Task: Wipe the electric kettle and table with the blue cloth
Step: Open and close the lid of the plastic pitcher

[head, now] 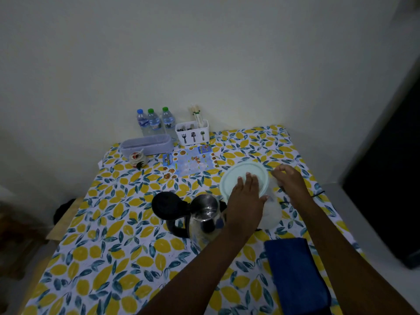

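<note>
The steel electric kettle stands at the table's middle with its black lid flipped open to the left. Folded flat, the blue cloth lies near the front right, partly under my right forearm. Neither hand touches it. My left hand rests flat on the pale green lid of a translucent plastic container just right of the kettle. My right hand curls around that container's far right side at the lid's edge. The lemon-print tablecloth covers the table.
Along the back wall stand three water bottles, a white cutlery holder, a lilac box and a small jar. A printed menu sheet lies behind the kettle. A black cord trails right. Table edges drop off left and right.
</note>
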Demonstrator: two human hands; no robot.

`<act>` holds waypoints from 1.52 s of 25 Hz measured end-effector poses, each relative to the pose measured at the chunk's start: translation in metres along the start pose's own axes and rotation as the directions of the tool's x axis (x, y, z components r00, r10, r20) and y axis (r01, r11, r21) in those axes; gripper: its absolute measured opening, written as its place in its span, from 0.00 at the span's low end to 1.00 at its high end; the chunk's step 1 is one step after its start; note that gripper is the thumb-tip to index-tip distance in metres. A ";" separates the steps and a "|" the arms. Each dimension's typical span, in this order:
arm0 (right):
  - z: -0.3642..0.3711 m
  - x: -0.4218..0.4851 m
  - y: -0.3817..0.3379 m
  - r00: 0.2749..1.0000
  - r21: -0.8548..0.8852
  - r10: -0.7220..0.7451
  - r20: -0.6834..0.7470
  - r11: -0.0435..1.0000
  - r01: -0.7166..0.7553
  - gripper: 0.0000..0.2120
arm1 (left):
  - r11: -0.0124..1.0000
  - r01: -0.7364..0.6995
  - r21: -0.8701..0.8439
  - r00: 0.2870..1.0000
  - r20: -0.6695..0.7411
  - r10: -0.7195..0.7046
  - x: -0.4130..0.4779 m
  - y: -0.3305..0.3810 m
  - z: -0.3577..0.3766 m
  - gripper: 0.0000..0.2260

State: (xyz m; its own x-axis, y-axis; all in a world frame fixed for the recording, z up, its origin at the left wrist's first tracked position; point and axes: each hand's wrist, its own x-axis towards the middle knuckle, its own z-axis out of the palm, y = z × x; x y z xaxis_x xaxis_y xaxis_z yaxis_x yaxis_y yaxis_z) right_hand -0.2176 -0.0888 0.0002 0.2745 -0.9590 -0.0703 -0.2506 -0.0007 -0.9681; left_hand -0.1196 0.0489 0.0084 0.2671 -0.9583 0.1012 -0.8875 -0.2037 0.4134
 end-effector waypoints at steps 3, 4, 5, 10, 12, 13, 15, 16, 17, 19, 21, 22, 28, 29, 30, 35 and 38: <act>-0.029 0.005 0.034 0.996 0.077 0.069 -0.055 0.995 -0.064 0.06 | 0.993 -0.110 0.039 0.991 0.079 0.106 0.011 0.015 0.019 0.31; -0.040 0.008 0.045 0.993 0.103 0.095 -0.069 0.991 -0.088 0.06 | 0.987 -0.148 0.062 0.983 0.115 0.140 0.016 0.021 0.028 0.31; -0.051 0.012 0.054 0.990 0.123 0.117 -0.083 0.987 -0.106 0.06 | 0.979 -0.182 0.089 0.974 0.156 0.167 0.021 0.026 0.036 0.32; -0.102 0.032 0.089 0.979 0.176 0.147 -0.138 0.977 -0.122 0.07 | 0.955 -0.270 0.124 0.931 0.288 0.226 0.052 0.060 0.076 0.33; -0.117 0.042 0.102 0.977 0.187 0.142 -0.162 0.976 -0.111 0.08 | 0.948 -0.291 0.127 0.920 0.309 0.241 0.065 0.072 0.091 0.33; -0.122 0.047 0.106 0.976 0.182 0.137 -0.169 0.978 -0.105 0.09 | 0.946 -0.296 0.135 0.917 0.316 0.242 0.070 0.076 0.096 0.33; -0.129 0.058 0.115 0.977 0.174 0.137 -0.164 0.979 -0.108 0.10 | 0.943 -0.298 0.151 0.914 0.331 0.235 0.081 0.082 0.106 0.32; -0.133 0.063 0.120 0.978 0.171 0.141 -0.153 0.979 -0.115 0.10 | 0.937 -0.306 0.166 0.910 0.340 0.237 0.086 0.084 0.110 0.31; -0.136 0.068 0.124 0.979 0.165 0.145 -0.141 0.979 -0.121 0.11 | 0.929 -0.321 0.186 0.907 0.344 0.245 0.091 0.085 0.114 0.31; -0.142 0.078 0.131 0.981 0.166 0.150 -0.126 0.978 -0.128 0.11 | 0.906 -0.357 0.226 0.903 0.333 0.273 0.099 0.089 0.121 0.29; -0.149 0.086 0.136 0.980 0.175 0.158 -0.125 0.975 -0.135 0.11 | 0.889 -0.374 0.263 0.904 0.316 0.286 0.103 0.097 0.130 0.29; -0.152 0.089 0.139 0.978 0.174 0.164 -0.131 0.975 -0.140 0.11 | 0.879 -0.379 0.288 0.907 0.306 0.290 0.103 0.102 0.134 0.30; -0.159 0.085 0.149 0.967 0.071 0.148 -0.207 0.988 -0.136 0.06 | 0.882 -0.377 0.284 0.921 0.212 0.326 0.095 0.115 0.153 0.29; -0.160 0.081 0.147 0.966 0.041 0.121 -0.226 0.993 -0.115 0.06 | 0.889 -0.380 0.257 0.917 0.230 0.326 0.096 0.114 0.152 0.29; -0.161 0.074 0.144 0.966 0.026 0.095 -0.242 0.996 -0.091 0.08 | 0.891 -0.388 0.235 0.910 0.249 0.331 0.097 0.112 0.151 0.28; -0.151 0.009 0.134 0.939 -0.202 -0.216 -0.267 0.965 0.164 0.22 | 0.917 -0.399 0.021 0.914 0.086 0.396 0.075 0.090 0.130 0.23; -0.125 -0.028 0.132 0.894 -0.370 -0.414 -0.171 0.868 0.331 0.28 | 0.949 -0.303 -0.084 0.953 -0.033 0.301 0.048 0.061 0.115 0.20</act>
State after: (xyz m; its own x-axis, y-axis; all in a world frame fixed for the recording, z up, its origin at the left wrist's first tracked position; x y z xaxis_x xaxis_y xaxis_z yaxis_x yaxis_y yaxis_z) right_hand -0.3747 -0.0976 -0.0952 0.1900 -0.9057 0.3789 -0.4699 -0.4228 -0.7749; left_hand -0.2038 -0.0327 -0.0662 0.0001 -0.9680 0.2511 -0.8919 0.1135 0.4378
